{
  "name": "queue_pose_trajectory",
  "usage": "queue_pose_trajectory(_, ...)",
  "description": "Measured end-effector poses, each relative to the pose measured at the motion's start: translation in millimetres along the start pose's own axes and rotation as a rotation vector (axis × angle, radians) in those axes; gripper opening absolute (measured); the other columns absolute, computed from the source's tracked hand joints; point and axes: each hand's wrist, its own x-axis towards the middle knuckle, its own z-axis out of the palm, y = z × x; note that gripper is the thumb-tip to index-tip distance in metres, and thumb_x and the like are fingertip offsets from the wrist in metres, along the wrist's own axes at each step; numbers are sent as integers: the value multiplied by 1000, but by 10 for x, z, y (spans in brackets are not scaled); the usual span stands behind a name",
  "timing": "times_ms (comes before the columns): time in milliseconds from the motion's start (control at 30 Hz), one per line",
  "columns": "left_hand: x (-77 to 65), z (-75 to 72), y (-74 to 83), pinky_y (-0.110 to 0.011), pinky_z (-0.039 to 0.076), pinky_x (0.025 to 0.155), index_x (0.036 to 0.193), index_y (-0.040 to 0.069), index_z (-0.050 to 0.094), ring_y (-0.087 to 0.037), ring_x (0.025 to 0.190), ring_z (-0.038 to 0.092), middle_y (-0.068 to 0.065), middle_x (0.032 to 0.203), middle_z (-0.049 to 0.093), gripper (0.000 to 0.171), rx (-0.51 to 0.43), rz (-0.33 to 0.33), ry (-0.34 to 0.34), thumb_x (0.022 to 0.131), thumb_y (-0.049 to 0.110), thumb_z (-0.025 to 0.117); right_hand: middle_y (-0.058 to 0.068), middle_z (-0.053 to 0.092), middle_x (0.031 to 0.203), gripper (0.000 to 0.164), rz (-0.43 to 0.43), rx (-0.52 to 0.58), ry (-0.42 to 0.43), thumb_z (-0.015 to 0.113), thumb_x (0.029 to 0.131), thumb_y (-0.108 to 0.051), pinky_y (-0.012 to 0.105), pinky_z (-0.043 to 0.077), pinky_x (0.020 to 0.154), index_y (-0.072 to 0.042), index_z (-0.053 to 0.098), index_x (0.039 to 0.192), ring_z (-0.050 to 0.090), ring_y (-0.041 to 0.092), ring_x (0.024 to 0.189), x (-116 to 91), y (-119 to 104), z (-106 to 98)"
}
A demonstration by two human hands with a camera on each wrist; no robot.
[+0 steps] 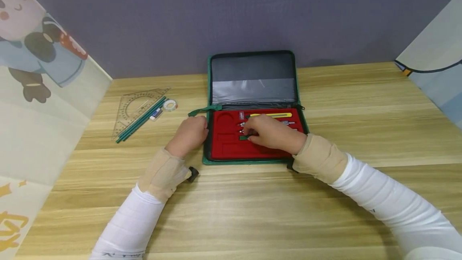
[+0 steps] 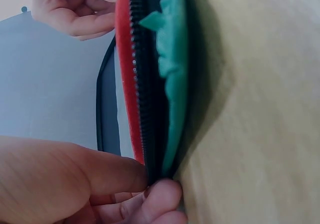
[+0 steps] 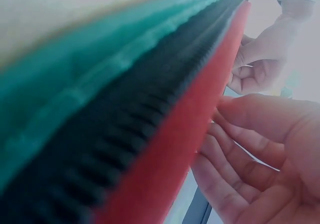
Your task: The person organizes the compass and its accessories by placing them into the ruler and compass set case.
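On the table lies an open green zip case with a red tray of shaped recesses. My left hand pinches the case's left edge between thumb and fingers; the left wrist view shows its fingertips at the zipper. Bent over the tray, my right hand has its fingertips right at a small green piece in a recess. Beside that hand show a yellow-cased tool, metal drawing instruments and a small clear piece. In the right wrist view, the tray's edge hides the right fingertips.
Left of the case lie a clear set square with a protractor scale, green pencils, an eraser and a roll of tape. The case's lid leans up near the grey back panel.
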Motion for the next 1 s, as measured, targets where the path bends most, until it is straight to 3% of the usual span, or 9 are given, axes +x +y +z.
queue_pose_trajectory(367, 6, -2, 6, -36, 43, 59, 69, 5, 55, -23, 63, 50, -6, 66, 53, 18, -6, -1, -7, 87, 6, 55, 5, 65, 88, 10, 50, 47, 30, 69, 82, -2, 31, 51, 70, -3, 69, 92, 56, 15, 73, -109, 79, -138)
queue_pose_trajectory(567, 0, 0, -8, -30, 34, 53, 61, 9, 46, -20, 58, 41, -2, 59, 42, 26, -24, 6, -2, 86, 5, 54, 8, 68, 91, 12, 95, 36, 97, 68, 83, -3, 33, 50, 68, -1, 69, 94, 57, 16, 72, -260, 195, -285)
queue_pose_trajectory(667, -11, -6, -18, -29, 31, 52, 60, 9, 44, -20, 57, 39, -1, 58, 39, 26, -41, 17, 18, 83, 4, 54, 7, 69, 89, 12, 149, 75, 133, 66, 85, -5, 35, 51, 69, -1, 69, 96, 60, 17, 74, -363, 285, -385)
queue_pose_trajectory(1000, -8, 13, -40, -33, 40, 57, 73, 3, 55, -22, 62, 49, -7, 67, 54, 11, -73, 20, 43, 83, 6, 55, 12, 67, 90, 17, 449, 199, 223, 60, 89, -14, 32, 44, 64, 0, 67, 95, 56, 23, 79, -780, 618, -652)
